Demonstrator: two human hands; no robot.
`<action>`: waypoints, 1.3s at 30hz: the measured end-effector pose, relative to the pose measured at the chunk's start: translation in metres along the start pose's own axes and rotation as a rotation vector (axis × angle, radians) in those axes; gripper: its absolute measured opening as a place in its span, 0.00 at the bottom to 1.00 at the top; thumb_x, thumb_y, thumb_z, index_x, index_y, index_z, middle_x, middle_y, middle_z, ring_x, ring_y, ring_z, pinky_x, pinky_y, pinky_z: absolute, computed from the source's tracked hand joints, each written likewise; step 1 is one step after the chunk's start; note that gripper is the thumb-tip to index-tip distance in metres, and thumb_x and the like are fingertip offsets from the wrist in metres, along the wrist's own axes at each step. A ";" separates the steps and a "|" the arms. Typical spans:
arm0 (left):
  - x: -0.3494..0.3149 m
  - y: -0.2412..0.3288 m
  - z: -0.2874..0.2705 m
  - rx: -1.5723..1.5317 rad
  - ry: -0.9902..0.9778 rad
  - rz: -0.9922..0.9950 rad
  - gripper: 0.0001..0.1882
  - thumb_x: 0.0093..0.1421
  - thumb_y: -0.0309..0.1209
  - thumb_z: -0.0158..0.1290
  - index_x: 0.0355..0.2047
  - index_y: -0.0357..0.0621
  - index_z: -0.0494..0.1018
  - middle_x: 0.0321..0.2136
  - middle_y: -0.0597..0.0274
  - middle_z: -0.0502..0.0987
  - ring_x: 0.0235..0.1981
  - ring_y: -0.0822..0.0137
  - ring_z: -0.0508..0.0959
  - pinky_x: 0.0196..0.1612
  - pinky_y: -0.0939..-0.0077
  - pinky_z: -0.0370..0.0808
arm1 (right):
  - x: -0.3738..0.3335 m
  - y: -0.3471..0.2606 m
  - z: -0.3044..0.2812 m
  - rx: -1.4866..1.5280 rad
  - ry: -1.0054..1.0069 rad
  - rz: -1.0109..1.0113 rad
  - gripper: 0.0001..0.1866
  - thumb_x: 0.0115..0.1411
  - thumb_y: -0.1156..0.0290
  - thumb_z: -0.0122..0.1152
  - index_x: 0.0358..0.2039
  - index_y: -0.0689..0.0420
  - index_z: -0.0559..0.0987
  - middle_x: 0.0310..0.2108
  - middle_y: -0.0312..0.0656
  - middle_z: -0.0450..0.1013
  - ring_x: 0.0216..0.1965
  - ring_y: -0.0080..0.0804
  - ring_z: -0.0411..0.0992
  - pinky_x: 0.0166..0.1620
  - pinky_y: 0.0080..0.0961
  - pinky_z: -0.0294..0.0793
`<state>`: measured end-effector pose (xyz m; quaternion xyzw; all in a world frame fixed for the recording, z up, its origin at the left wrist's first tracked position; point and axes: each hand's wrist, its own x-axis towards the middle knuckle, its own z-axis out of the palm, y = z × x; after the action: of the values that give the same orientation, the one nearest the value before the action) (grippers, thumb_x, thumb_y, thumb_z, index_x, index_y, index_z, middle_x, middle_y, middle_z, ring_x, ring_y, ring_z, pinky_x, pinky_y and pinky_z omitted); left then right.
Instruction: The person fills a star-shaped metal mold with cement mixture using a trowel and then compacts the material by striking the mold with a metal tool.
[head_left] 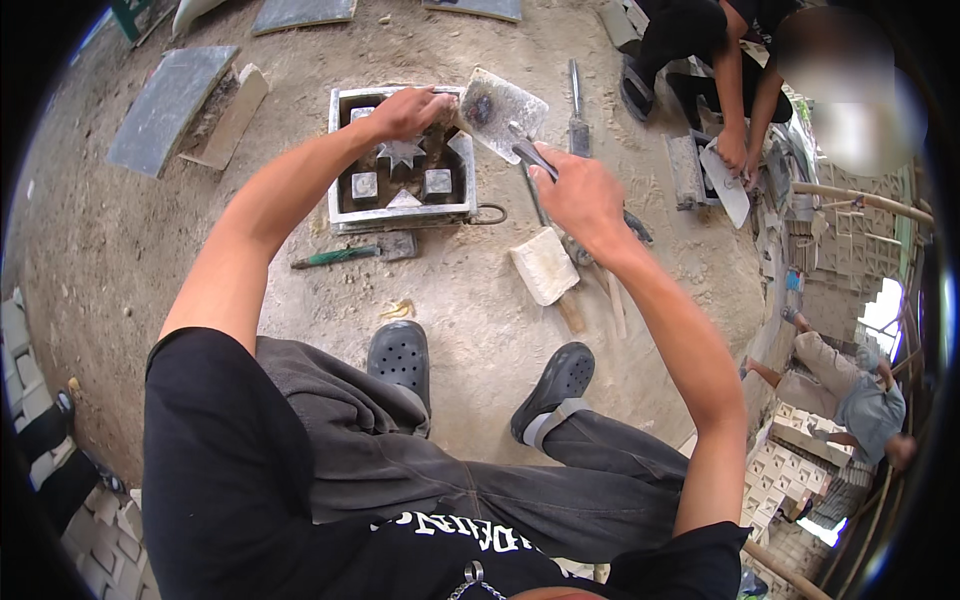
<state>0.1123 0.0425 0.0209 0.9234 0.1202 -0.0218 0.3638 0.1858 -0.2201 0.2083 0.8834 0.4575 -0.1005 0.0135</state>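
Right hand (585, 195) closed around the handle of a trowel (518, 112), whose flat, smeared blade is beside the far right corner of a square mould (336, 175). The trowel's long axis runs obliquely, the blade pointing forward and to the left, the handle back toward the wearer. Left hand (408, 112) at the mould's far edge, fingers curled near the blade; whether they grip anything cannot be told, the fingertips being poorly seen. The left hand and forearm hide part of the mould; the right hand covers the handle's end.
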 end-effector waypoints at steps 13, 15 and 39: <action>-0.028 0.029 0.048 0.549 0.124 0.173 0.43 0.66 0.56 0.28 0.63 0.23 0.46 0.66 0.38 0.45 0.69 0.51 0.44 0.70 0.62 0.40 | -0.019 0.044 0.004 0.106 0.043 0.076 0.20 0.59 0.58 0.54 0.50 0.49 0.77 0.38 0.51 0.77 0.41 0.51 0.75 0.44 0.43 0.74; -0.030 0.033 0.055 0.620 0.109 0.176 0.44 0.65 0.60 0.25 0.66 0.30 0.43 0.67 0.42 0.42 0.70 0.52 0.41 0.70 0.59 0.38 | -0.022 0.043 0.002 0.128 0.024 0.101 0.20 0.59 0.58 0.54 0.50 0.48 0.77 0.38 0.51 0.77 0.41 0.51 0.75 0.44 0.43 0.74; -0.059 0.039 0.060 0.550 0.337 -0.130 0.44 0.64 0.56 0.38 0.61 0.23 0.50 0.64 0.33 0.48 0.68 0.44 0.46 0.68 0.57 0.42 | -0.013 0.139 -0.007 -0.003 0.055 0.073 0.19 0.62 0.57 0.52 0.52 0.47 0.76 0.32 0.46 0.77 0.34 0.44 0.77 0.36 0.40 0.75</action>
<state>0.0673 -0.0383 0.0104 0.9681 0.2270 0.0764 0.0734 0.2929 -0.3105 0.2081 0.9019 0.4253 -0.0748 0.0059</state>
